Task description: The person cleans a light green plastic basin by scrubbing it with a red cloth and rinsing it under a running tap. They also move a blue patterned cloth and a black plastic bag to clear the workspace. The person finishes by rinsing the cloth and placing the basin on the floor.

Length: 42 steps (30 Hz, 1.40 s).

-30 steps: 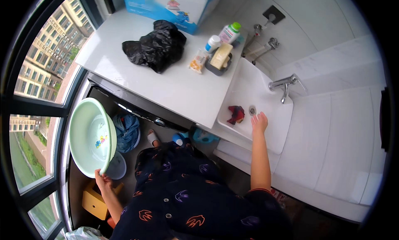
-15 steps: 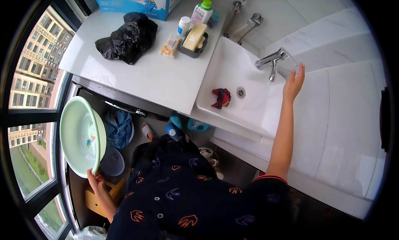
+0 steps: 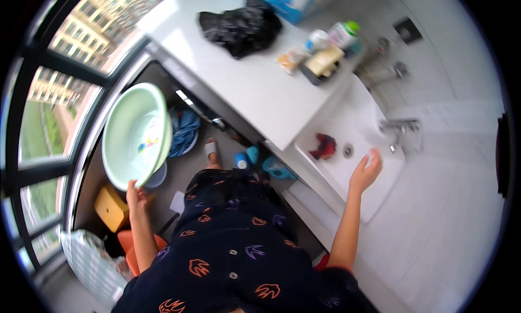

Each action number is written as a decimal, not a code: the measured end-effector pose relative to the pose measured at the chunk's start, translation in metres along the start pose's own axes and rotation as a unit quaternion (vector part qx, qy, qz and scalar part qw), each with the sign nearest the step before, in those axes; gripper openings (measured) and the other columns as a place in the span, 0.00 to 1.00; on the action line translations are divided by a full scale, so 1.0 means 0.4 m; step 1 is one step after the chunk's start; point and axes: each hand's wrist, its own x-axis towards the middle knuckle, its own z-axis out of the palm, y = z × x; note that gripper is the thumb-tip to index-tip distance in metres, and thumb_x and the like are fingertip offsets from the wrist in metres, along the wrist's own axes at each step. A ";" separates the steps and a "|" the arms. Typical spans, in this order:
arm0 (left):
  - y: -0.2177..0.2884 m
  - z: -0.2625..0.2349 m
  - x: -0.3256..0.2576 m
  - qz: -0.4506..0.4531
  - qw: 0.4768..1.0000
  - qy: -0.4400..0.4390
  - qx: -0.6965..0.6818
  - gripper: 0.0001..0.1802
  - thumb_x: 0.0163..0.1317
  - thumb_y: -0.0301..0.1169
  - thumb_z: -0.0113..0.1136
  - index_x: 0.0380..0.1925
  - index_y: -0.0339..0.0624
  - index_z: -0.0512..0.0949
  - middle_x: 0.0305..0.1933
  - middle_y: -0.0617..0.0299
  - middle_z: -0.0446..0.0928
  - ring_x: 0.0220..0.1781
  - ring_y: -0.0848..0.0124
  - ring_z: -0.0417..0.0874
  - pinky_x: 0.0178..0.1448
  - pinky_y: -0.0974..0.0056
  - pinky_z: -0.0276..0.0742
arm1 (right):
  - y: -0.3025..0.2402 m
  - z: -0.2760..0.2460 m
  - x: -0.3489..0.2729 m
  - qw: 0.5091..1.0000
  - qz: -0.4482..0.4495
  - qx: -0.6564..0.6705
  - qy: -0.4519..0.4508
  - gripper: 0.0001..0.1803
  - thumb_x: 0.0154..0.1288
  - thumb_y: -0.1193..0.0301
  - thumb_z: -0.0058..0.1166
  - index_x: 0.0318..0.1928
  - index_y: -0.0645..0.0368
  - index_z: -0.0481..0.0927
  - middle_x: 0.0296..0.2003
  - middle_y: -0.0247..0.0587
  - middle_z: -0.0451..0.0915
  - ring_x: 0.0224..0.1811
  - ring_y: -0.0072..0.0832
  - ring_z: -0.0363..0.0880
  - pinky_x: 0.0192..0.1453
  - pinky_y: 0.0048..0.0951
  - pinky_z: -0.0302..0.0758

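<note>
Left hand (image 3: 137,195), lower left: grip closed on rim of pale green basin (image 3: 135,134), empty, held tilted. Right hand (image 3: 366,171), right of centre: open, holding nothing, over white sink (image 3: 374,196); red cloth (image 3: 324,146) still lying inside, unwashed.

Right hand (image 3: 364,171) down from beside the tap (image 3: 400,129), now hovering open-palmed over the white sink (image 3: 374,196), near its front edge, just right of the drain (image 3: 348,149); a second ago lower still, by the red cloth (image 3: 324,146). Left hand (image 3: 137,193) gripping the pale green basin (image 3: 135,134) by its lower rim, basin lifted higher and tilted more upright, closer to the worktop's left edge. View swung, window (image 3: 49,112) looming larger at left.
</note>
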 end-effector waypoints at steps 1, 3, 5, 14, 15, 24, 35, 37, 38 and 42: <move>-0.009 0.013 -0.023 0.012 1.000 0.020 0.012 0.09 0.55 0.34 0.60 0.31 0.43 0.72 0.16 0.70 0.68 0.12 0.81 0.66 0.12 0.79 0.61 | -0.037 0.039 -0.027 0.994 -0.016 0.049 -0.092 0.24 0.67 0.69 0.50 0.63 0.59 0.68 0.68 0.53 0.58 0.70 0.47 0.57 0.71 0.42 0.56; -0.016 0.031 -0.095 0.049 0.998 0.037 0.031 0.10 0.53 0.34 0.61 0.32 0.43 0.72 0.16 0.70 0.67 0.12 0.80 0.67 0.12 0.79 0.61 | -0.082 0.110 -0.059 0.968 -0.023 0.100 -0.229 0.27 0.64 0.66 0.54 0.64 0.56 0.68 0.69 0.58 0.54 0.70 0.49 0.55 0.72 0.43 0.55; -0.027 0.048 -0.153 0.086 0.993 0.045 0.062 0.12 0.52 0.34 0.61 0.33 0.44 0.71 0.17 0.69 0.67 0.13 0.80 0.67 0.12 0.78 0.61 | -0.047 0.196 -0.075 0.946 0.000 0.084 -0.313 0.31 0.62 0.63 0.58 0.65 0.54 0.67 0.69 0.62 0.51 0.71 0.52 0.53 0.72 0.43 0.54; -0.063 -0.047 -0.334 0.125 0.984 0.122 0.030 0.13 0.55 0.31 0.57 0.39 0.39 0.72 0.22 0.65 0.73 0.14 0.80 0.70 0.14 0.77 0.63 | -0.001 0.261 -0.064 0.931 -0.054 -0.027 -0.359 0.17 0.52 0.72 0.64 0.44 0.54 0.76 0.59 0.55 0.63 0.58 0.47 0.67 0.60 0.40 0.68; -0.062 -0.065 -0.330 0.121 0.983 0.134 0.029 0.13 0.55 0.32 0.57 0.39 0.39 0.72 0.22 0.64 0.73 0.14 0.80 0.71 0.14 0.77 0.63 | 0.006 0.260 -0.068 0.928 -0.054 -0.024 -0.368 0.16 0.52 0.73 0.63 0.43 0.54 0.76 0.55 0.53 0.67 0.56 0.46 0.68 0.60 0.40 0.68; -0.102 -0.351 -0.071 -0.017 0.975 0.196 -0.099 0.13 0.55 0.32 0.56 0.35 0.33 0.73 0.22 0.58 0.76 0.16 0.79 0.74 0.14 0.77 0.67 | 0.082 0.251 -0.067 0.939 0.047 0.064 -0.335 0.10 0.57 0.80 0.54 0.41 0.63 0.79 0.44 0.47 0.81 0.46 0.38 0.79 0.56 0.34 0.72; -0.152 -0.600 0.265 -0.161 0.914 0.326 -0.178 0.16 0.59 0.29 0.53 0.44 0.27 0.74 0.30 0.45 0.80 0.20 0.73 0.81 0.13 0.77 0.70 | -0.043 0.262 -0.099 0.959 0.183 0.005 -0.216 0.13 0.63 0.74 0.45 0.45 0.62 0.80 0.45 0.45 0.80 0.46 0.36 0.78 0.53 0.33 0.75; -0.141 -0.605 0.319 -0.156 0.917 0.309 -0.200 0.16 0.59 0.28 0.53 0.44 0.27 0.73 0.30 0.46 0.80 0.20 0.72 0.82 0.13 0.77 0.70 | -0.047 0.274 -0.093 0.955 0.206 0.018 -0.211 0.13 0.63 0.74 0.45 0.45 0.63 0.80 0.45 0.45 0.80 0.46 0.36 0.79 0.52 0.33 0.76; -0.133 -0.610 0.345 -0.153 0.918 0.300 -0.209 0.17 0.58 0.27 0.53 0.45 0.26 0.73 0.29 0.46 0.80 0.20 0.72 0.82 0.12 0.77 0.69 | -0.053 0.285 -0.091 0.954 0.215 0.026 -0.209 0.14 0.63 0.74 0.45 0.45 0.63 0.80 0.45 0.45 0.80 0.46 0.36 0.79 0.52 0.33 0.76; -0.156 -0.626 0.505 -0.178 0.921 0.243 -0.246 0.29 0.68 0.46 0.52 0.61 0.39 0.62 0.61 0.44 0.68 0.37 0.59 0.86 0.30 0.65 0.83 | -0.057 0.275 -0.083 0.947 0.238 0.033 -0.213 0.14 0.63 0.73 0.45 0.46 0.63 0.80 0.45 0.45 0.80 0.46 0.36 0.79 0.51 0.33 0.77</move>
